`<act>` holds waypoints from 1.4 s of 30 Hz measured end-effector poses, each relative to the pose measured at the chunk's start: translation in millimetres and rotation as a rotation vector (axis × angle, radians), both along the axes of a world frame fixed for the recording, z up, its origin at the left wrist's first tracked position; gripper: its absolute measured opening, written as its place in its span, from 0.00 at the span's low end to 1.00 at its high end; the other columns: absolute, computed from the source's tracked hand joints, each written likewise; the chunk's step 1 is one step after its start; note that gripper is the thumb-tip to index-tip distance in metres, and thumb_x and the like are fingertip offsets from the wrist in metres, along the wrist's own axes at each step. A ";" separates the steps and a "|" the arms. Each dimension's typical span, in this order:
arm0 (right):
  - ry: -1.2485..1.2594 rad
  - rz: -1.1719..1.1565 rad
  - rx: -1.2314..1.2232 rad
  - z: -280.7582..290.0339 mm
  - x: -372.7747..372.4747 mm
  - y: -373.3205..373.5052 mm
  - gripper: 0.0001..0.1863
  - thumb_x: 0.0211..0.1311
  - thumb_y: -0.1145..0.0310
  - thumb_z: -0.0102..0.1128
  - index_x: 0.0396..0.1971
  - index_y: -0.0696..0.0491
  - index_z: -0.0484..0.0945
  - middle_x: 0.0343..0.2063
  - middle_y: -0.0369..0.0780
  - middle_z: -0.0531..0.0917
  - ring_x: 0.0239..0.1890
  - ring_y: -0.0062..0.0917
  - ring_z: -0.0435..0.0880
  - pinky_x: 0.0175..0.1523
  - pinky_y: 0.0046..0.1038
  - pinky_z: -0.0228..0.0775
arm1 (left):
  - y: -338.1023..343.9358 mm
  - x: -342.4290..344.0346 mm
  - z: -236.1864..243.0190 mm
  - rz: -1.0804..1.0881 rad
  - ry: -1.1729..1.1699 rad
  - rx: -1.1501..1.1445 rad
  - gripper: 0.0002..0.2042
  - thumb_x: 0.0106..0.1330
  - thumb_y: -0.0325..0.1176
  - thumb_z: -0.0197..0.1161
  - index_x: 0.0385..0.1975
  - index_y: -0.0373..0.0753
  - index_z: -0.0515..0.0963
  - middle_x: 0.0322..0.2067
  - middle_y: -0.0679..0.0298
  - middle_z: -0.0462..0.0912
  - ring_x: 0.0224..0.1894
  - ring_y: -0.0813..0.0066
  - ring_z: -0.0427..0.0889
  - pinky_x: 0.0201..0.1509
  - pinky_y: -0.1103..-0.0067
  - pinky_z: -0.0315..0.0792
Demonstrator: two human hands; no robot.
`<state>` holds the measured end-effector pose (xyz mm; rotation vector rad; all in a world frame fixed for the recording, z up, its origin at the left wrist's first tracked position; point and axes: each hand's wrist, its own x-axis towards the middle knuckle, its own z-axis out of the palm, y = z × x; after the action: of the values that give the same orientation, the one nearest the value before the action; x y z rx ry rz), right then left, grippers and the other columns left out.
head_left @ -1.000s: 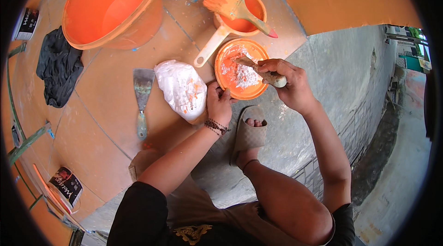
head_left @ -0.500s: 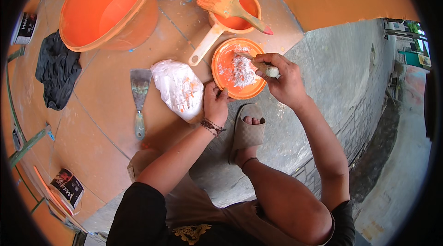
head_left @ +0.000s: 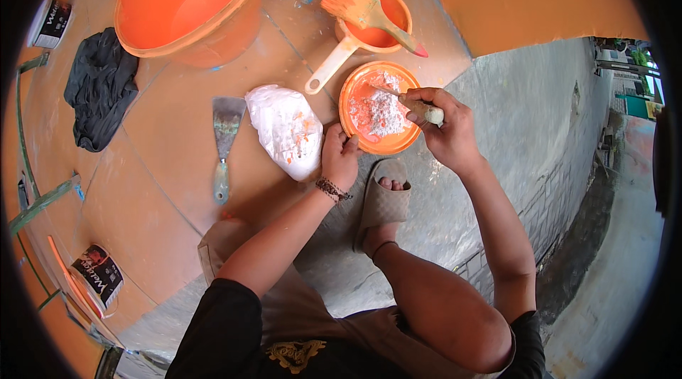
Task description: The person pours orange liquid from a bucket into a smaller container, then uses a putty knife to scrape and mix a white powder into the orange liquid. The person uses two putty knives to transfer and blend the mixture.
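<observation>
A shallow round orange dish (head_left: 345,107), like a paint lid, holds white powder (head_left: 387,112) partly mixed with pinkish-orange paste. My left hand (head_left: 341,159) pinches the dish's near-left rim, thumb on the edge. In my right hand (head_left: 453,130) is a scraper (head_left: 430,114), gripped by its pale handle; its thin blade reaches into the powder. Left of the dish lies a white plastic bag (head_left: 284,130) smeared with orange, close against my left hand. Beside the bag a wide putty knife (head_left: 226,130) rests on the tiles.
Beyond the dish, an orange-coated paintbrush (head_left: 362,11) lies across a handled dipper (head_left: 332,65) of orange paint. A large orange tub (head_left: 195,45) stands far left, near a black cloth (head_left: 103,88). Paint cans (head_left: 99,276) sit at left. The tiled ledge (head_left: 167,237) borders grey concrete (head_left: 511,116).
The scraper has moved within the dish, and more of the powder is blended with orange. The whole view has shifted slightly. My left hand keeps its hold on the rim.
</observation>
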<state>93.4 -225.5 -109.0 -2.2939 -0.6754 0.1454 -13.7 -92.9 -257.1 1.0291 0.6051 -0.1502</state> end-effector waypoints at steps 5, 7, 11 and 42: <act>0.004 0.067 -0.015 22.8 -18.1 -5.2 0.15 0.48 0.78 0.69 0.38 0.56 0.78 0.36 0.42 0.84 0.39 0.34 0.85 0.44 0.29 0.76 | 3.7 -15.1 14.8 -0.025 -0.058 0.026 0.12 0.70 0.24 0.48 0.51 0.30 0.62 0.48 0.55 0.75 0.46 0.72 0.80 0.44 0.78 0.79; -0.043 0.014 -0.023 45.4 -20.1 -8.0 0.15 0.48 0.78 0.68 0.38 0.56 0.78 0.36 0.42 0.84 0.38 0.34 0.85 0.44 0.29 0.76 | 6.1 -21.2 30.9 -0.053 -0.075 0.030 0.11 0.70 0.23 0.47 0.51 0.31 0.62 0.48 0.55 0.75 0.46 0.72 0.79 0.44 0.78 0.79; -0.025 -0.025 -0.085 81.6 -24.9 -1.7 0.14 0.53 0.73 0.68 0.39 0.58 0.77 0.34 0.44 0.85 0.37 0.28 0.86 0.42 0.27 0.78 | 17.2 -39.6 71.4 -0.039 -0.123 -0.002 0.12 0.70 0.23 0.48 0.51 0.31 0.63 0.47 0.55 0.76 0.46 0.72 0.80 0.45 0.76 0.80; 0.219 1.075 -0.002 88.4 -280.7 461.2 0.13 0.53 0.77 0.65 0.40 0.57 0.77 0.29 0.43 0.82 0.30 0.24 0.82 0.38 0.26 0.76 | 341.1 -359.0 56.9 1.077 0.068 0.109 0.10 0.67 0.21 0.47 0.47 0.30 0.66 0.40 0.56 0.78 0.36 0.72 0.83 0.35 0.76 0.83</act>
<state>-187.2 235.8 -20.6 -1.6422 -1.6962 0.8658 -372.7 248.2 -200.2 0.6868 1.1601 0.8018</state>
